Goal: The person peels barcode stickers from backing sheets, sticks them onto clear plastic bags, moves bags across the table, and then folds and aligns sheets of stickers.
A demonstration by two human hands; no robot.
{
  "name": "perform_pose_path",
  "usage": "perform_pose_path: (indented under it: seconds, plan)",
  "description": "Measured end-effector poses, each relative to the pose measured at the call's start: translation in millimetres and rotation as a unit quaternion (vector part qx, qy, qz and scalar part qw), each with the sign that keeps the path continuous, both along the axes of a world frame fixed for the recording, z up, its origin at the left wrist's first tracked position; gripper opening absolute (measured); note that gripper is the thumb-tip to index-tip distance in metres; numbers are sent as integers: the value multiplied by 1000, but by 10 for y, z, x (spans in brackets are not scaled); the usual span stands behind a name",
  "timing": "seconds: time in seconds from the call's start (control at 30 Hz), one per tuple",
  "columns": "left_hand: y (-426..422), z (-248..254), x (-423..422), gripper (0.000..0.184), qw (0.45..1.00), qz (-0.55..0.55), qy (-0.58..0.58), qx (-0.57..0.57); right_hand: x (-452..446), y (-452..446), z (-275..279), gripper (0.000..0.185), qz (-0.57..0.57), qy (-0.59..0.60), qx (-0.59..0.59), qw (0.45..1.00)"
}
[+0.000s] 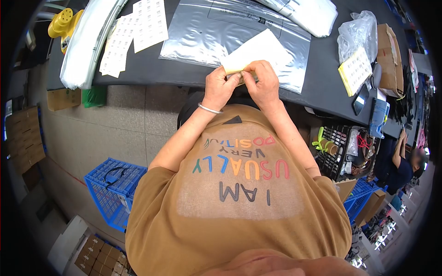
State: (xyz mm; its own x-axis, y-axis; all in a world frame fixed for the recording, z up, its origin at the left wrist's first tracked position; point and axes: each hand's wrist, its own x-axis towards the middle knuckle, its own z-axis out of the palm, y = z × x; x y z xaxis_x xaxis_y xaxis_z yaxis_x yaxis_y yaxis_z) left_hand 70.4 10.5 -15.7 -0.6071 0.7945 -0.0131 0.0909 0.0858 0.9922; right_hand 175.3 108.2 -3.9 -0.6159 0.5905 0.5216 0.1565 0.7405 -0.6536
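My left hand (219,89) and my right hand (262,83) meet at the table's near edge, fingertips pinched close together. Between them is a white label sheet (264,48) with a yellowish backing, its near edge bent up at my fingers. Whatever is printed on the sheet cannot be made out. Under it lies a clear plastic bag (193,43), flat on the dark table (322,73). A bangle sits on my left wrist.
Printed label sheets (151,23) and a plastic bag roll (87,46) lie to the left, near a yellow tool (62,23). At right are more labels (355,71), a phone (361,99), a cardboard box (389,60) and a black crate (329,156). A blue crate (108,188) stands low left; a co-worker (396,161) is far right.
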Motion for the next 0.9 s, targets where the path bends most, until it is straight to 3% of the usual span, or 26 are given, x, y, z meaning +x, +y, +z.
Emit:
perform_pose_path:
  seconds: [0.43, 0.53, 0.63, 0.8, 0.9]
  plan:
    - [-16, -18, -40, 20, 999, -13, -15, -49, 19, 19, -8, 17, 39, 2, -27, 999]
    - [-18, -16, -42, 20, 998, -24, -27, -44, 9, -4, 22, 18, 14, 25, -89, 996]
    - [-17, -20, -42, 21, 999, -29, -14, -27, 26, 39, -83, 18, 18, -3, -22, 1000]
    - [-18, -88, -38, 18, 996, -29, -88, -16, 21, 57, -117, 15, 16, 6, 73, 997]
    - [-30, -51, -56, 19, 996, -43, -73, -26, 19, 63, -123, 15, 18, 4, 81, 997]
